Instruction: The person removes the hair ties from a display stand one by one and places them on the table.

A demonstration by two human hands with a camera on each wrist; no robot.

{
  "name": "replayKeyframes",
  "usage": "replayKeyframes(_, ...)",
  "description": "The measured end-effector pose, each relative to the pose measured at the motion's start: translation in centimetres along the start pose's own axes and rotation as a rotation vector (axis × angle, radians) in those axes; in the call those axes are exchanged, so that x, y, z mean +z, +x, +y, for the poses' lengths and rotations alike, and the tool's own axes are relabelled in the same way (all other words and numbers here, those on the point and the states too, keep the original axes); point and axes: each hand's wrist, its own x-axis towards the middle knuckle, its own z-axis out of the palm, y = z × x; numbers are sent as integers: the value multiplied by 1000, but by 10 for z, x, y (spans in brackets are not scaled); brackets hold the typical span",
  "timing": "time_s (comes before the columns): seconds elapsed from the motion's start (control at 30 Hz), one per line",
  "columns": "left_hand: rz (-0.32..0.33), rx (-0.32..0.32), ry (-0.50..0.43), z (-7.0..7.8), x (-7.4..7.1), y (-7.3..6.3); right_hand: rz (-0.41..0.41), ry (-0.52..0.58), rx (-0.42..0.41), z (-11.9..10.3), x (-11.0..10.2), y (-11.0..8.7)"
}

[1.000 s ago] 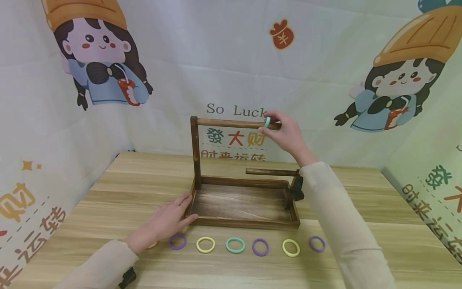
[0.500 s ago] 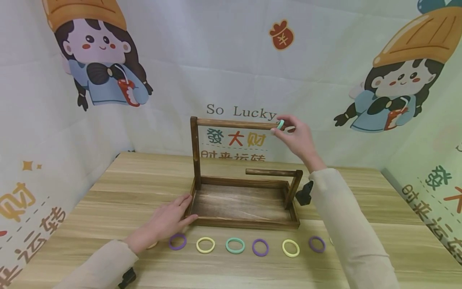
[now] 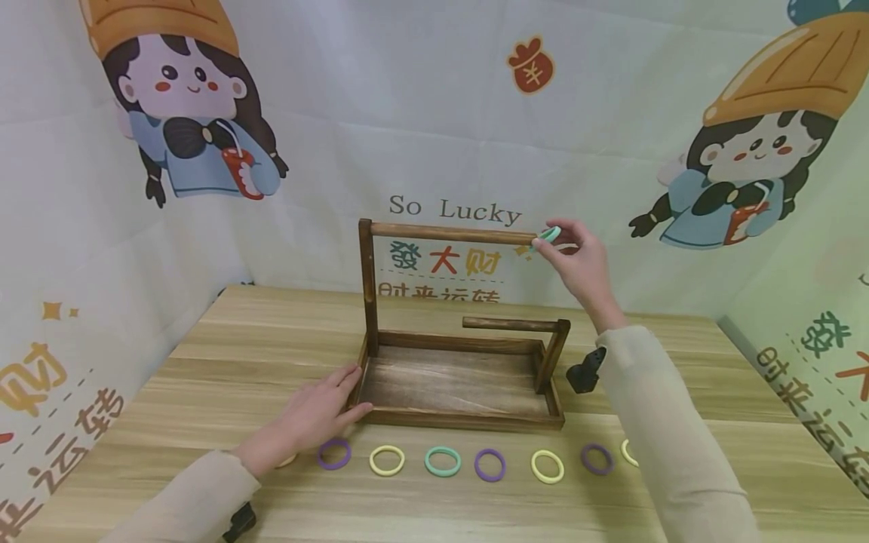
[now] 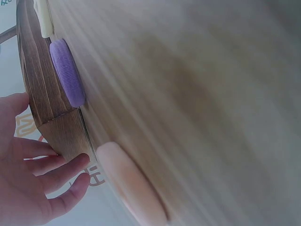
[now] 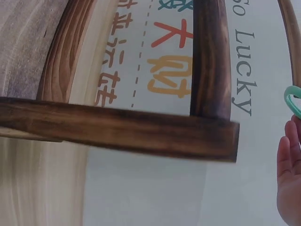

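Note:
A mint-green hair tie (image 3: 554, 232) is pinched between the thumb and fingers of my right hand (image 3: 582, 264), tilted, right at the free end of the upper wooden bar (image 3: 448, 233). In the right wrist view the same tie shows at the image edge, beside the bar's tip. This bar belongs to a dark wooden rack with a tray base (image 3: 462, 417) and a shorter, lower bar (image 3: 512, 325). My left hand (image 3: 305, 416) rests at the tray's left front corner, fingers extended, thumb along the front wall. No hair tie hangs on either bar.
Along the table in front of the tray lie several hair ties, among them a purple one (image 3: 335, 454), a yellow one (image 3: 387, 460) and a green one (image 3: 443, 461). A peach-coloured tie (image 4: 129, 183) lies near my left hand. A printed cloth (image 3: 434, 98) hangs behind.
My right hand has moved right along the upper bar to its free end, carrying the green hair tie, which now tilts more. A yellow tie shows beside the right sleeve. The left hand stays put.

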Motion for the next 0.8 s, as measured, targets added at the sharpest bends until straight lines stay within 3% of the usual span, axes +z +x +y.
replayKeyframes(0.43,8,14,-9,0,0,0,72,74,22,11,-20,-27)
replayKeyframes(0.8,13,15,4,-1,1,1,67,136,44,27,-39,-49)
